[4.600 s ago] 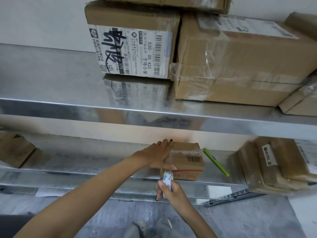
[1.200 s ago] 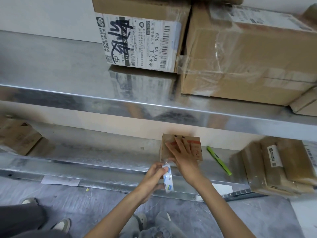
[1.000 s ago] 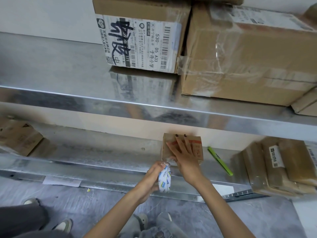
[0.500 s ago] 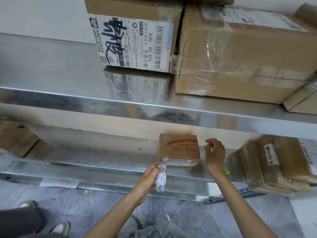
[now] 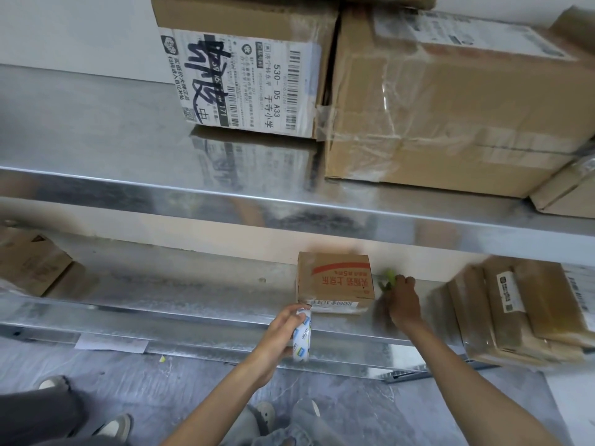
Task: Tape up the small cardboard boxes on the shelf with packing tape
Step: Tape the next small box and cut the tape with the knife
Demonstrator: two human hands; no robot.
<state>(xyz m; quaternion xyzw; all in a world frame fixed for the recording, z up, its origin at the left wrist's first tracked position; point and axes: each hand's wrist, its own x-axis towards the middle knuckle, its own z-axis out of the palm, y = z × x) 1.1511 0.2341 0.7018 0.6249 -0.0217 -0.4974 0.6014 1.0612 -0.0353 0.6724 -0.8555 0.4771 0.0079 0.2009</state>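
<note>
Box (image 5: 335, 280) on shelf (image 5: 193, 320), tape (image 5: 302, 338) at its corner.
Your left hand (image 5: 278, 338) gripped the tape; your right hand (image 5: 404, 302) lay at the green tool (image 5: 388, 278), too blurred to tell its grip.

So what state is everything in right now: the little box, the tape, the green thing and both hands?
Small box: standing on the lower shelf, closed, no hand on it.
Tape roll: gripped in the left hand, by the box's front corner.
Green tool: right of the box, blurred.
Right hand: fingers on the green tool; grip too blurred to judge.
Large box: upper shelf, taped shut.
</note>
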